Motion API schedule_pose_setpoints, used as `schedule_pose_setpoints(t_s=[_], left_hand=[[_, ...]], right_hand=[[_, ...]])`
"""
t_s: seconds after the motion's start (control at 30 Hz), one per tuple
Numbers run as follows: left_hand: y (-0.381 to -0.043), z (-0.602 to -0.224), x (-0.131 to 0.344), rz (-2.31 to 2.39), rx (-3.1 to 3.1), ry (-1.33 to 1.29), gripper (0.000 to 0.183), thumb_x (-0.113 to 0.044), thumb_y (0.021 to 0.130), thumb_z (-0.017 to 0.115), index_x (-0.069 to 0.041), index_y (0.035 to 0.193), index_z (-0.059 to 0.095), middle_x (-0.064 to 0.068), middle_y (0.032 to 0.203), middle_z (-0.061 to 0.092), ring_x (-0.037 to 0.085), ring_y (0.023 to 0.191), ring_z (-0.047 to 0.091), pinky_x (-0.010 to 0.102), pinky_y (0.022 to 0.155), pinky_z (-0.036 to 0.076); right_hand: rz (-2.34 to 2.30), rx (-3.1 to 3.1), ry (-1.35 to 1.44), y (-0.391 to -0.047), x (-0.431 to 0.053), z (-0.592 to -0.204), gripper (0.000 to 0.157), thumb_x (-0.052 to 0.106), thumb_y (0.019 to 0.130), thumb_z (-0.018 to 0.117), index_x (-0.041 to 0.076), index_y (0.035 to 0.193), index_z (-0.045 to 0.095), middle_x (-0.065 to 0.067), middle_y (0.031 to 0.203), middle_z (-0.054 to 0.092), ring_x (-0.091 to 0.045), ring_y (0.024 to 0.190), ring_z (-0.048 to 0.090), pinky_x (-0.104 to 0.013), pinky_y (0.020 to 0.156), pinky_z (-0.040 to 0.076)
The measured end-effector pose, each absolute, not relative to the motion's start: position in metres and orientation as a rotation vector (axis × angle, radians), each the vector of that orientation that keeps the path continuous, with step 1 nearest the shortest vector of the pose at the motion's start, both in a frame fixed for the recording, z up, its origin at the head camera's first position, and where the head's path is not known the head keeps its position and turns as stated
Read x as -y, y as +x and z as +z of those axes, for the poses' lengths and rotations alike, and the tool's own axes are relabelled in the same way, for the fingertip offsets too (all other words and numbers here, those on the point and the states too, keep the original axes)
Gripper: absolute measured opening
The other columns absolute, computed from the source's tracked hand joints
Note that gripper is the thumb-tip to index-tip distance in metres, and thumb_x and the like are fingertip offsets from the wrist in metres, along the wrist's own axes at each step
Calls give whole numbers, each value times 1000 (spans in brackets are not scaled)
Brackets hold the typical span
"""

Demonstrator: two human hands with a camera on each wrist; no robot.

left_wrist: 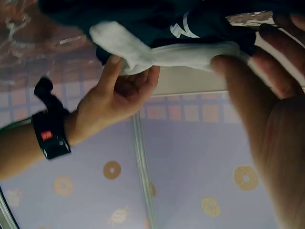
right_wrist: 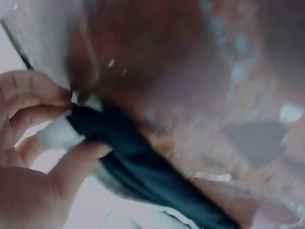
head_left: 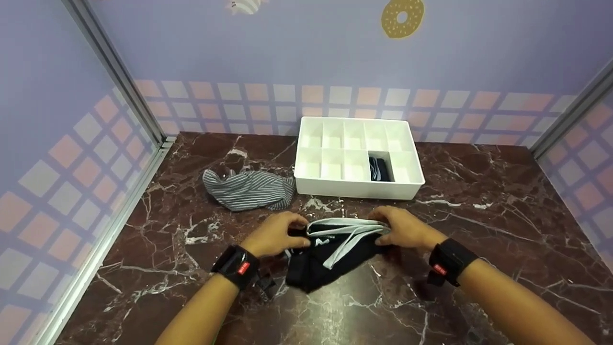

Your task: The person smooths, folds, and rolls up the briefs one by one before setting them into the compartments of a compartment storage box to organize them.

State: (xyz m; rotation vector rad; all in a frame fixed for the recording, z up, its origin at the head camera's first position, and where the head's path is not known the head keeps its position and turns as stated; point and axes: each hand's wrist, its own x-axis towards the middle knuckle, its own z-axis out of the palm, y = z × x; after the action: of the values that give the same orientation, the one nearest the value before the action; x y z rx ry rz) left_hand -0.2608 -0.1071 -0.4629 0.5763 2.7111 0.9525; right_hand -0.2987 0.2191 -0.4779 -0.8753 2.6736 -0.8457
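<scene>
Black underpants (head_left: 313, 270) with a light grey-white waistband (head_left: 345, 223) lie spread between my two hands, low over the table. My left hand (head_left: 277, 235) pinches the left end of the waistband between thumb and fingers. At the opposite end, my right hand (head_left: 407, 227) grips the band with its thumb in front. A white mark shows on the black cloth (left_wrist: 186, 28) in the left wrist view. In the right wrist view, thumb and fingers close on the band, and a dark fold of the underpants (right_wrist: 138, 157) trails away; that view is blurred.
A white divided box (head_left: 354, 189) stands beyond my hands by the back wall. One front compartment holds folded dark cloth (head_left: 379, 170). Left of the box lies a crumpled grey striped cloth (head_left: 251, 189). Patterned walls edge the dark marble table (head_left: 479, 215).
</scene>
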Motion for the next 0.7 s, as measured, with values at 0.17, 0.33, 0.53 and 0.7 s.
schedule_pose_setpoints(t_s=[0.17,0.33,0.53,0.7], left_hand=[[-260,-467,103,711,-2766,736,39,-14,77,71,-15,115,63,2,110,64,19,103,57,38,93,42],[-261,-465,90,724,-2767,856,36,0,78,65,-17,111,65,-3,98,67,12,92,61,32,87,46],[-255,-459,84,757,-2927,684,19,-10,76,70,-18,93,69,-6,89,64,11,80,58,30,77,47],[-231,-445,71,616,-2949,706,7,-15,72,72,-21,76,71,-10,77,65,9,69,59,26,64,48]], right_hand=[[-832,-2676,-982,-292,-197,-468,88,31,64,83,8,136,40,-12,131,46,-30,120,40,-50,98,34],[-794,-2702,-1091,-282,-161,-464,89,46,67,78,18,141,35,-4,138,41,-19,123,39,-45,99,36],[-578,-2655,-1304,-277,-121,-468,76,35,80,70,15,143,31,-6,134,49,-20,116,51,-39,97,40],[-373,-2776,-1605,-284,-107,-472,55,24,80,70,12,130,50,-7,119,58,-22,107,55,-38,95,42]])
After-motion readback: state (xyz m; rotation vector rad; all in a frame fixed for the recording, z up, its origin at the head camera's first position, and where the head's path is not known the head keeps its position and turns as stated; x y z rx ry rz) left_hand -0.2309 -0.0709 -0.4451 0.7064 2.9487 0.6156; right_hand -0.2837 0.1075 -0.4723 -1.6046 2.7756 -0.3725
